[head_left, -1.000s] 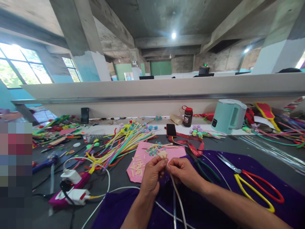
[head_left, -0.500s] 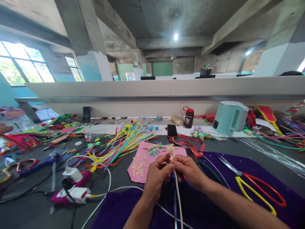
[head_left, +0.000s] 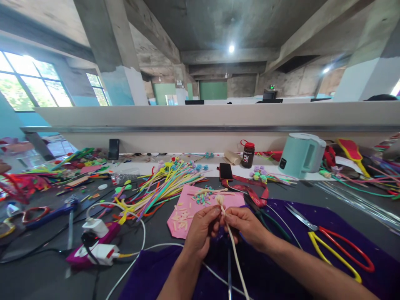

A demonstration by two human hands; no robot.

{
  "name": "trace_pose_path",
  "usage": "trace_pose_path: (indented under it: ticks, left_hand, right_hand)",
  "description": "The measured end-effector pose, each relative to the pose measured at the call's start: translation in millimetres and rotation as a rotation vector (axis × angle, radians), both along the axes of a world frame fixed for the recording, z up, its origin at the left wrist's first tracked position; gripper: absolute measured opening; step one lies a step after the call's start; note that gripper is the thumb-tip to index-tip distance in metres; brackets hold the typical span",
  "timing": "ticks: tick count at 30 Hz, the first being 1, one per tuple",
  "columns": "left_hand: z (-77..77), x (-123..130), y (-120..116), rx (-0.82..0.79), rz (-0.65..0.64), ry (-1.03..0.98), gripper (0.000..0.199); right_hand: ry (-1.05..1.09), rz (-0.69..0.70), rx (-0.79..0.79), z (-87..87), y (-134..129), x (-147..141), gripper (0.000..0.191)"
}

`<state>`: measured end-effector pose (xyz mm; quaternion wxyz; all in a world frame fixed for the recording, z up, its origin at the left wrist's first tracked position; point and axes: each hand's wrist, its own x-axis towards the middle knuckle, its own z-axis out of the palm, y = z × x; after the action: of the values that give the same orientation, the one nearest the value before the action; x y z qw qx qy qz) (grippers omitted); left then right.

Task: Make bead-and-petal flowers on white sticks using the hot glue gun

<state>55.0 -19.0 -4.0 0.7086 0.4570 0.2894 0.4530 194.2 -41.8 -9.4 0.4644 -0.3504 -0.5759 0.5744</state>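
Observation:
Between my two hands is a cream-coloured fuzzy stem (head_left: 236,260) with a small looped tuft at its top, its long end hanging down toward the front edge. My left hand (head_left: 203,227) is closed, thumb and finger pinched beside the tuft. Pinched on the stem just under the tuft is my right hand (head_left: 245,223). Behind them a pink sheet (head_left: 178,208) bears short cream pieces and small teal and purple pieces. A thin metal rod (head_left: 230,275) stands below my hands, over the dark purple cloth (head_left: 156,271).
Red-and-yellow-handled scissors (head_left: 318,228) lie open at right. Farther back are a phone (head_left: 225,171), a brown bottle (head_left: 248,156) and a mint kettle (head_left: 301,155). Coloured stems (head_left: 168,183) and a power strip (head_left: 109,235) with cables are at left. A person's hand shows at the far left.
The tuft has shifted slightly left and down, and the stem's hanging end has swung right. My left hand has moved a little left. At the far left, the person's hand has moved.

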Motion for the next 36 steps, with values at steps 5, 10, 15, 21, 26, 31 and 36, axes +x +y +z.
trace_pose_path:
  ticks: [5,10,15,21,26,31,36]
  left_hand:
    - [-1.2,-0.3,3.4,-0.029,0.077,0.043,0.026]
    - [-2.0,-5.8,9.4,-0.07,0.205,0.008,0.022]
    - [-0.1,-6.5,7.5,-0.04,0.203,-0.024,0.019]
    - [4.4,-2.5,1.7,0.02,0.181,-0.024,0.032]
    - [4.7,-2.5,-0.3,0.002,0.13,-0.037,0.037]
    - [2.5,-4.4,1.9,0.023,0.144,-0.054,0.03]
    - [4.9,-6.3,4.8,0.002,0.247,-0.039,0.025]
  right_hand:
    - [0.018,-0.004,-0.019,0.2,0.2,1.2,0.033]
    - [0.026,-0.014,-0.036,0.1,-0.4,3.6,0.033]
    - [0.108,0.002,-0.122,1.7,-0.8,8.4,0.03]
    - [0.295,0.095,-0.227,-0.8,8.1,16.5,0.026]
    - [0.362,0.185,-0.286,-4.3,11.6,20.1,0.024]
    - [0.313,0.205,-0.242,-6.3,9.8,20.3,0.025]
    - [0.284,0.196,-0.256,-7.2,9.4,21.7,0.026]
